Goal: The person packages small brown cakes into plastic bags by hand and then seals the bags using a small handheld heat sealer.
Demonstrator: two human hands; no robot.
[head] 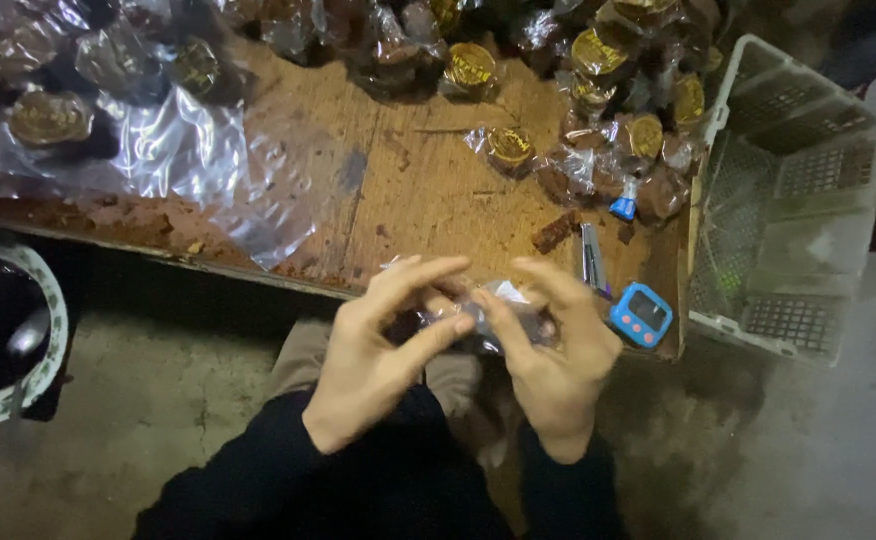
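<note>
Both my hands meet at the near edge of a worn wooden table (408, 190). My left hand (378, 350) and my right hand (553, 350) pinch the same small clear plastic packet (493, 315) holding something dark. Thumbs and forefingers close on its wrapping; the other fingers are spread. My dark sleeves show below. The packet's contents are mostly hidden by my fingers.
Several clear packets with gold-labelled brown pieces (618, 130) lie piled at the table's back and right. A blue timer (641, 314), a grey pen-like tool (592, 258) and a small blue cap (624, 208) sit nearby. White plastic crate (808, 300) right; loose plastic sheet (188, 150) left; patterned bowl (53, 320) far left.
</note>
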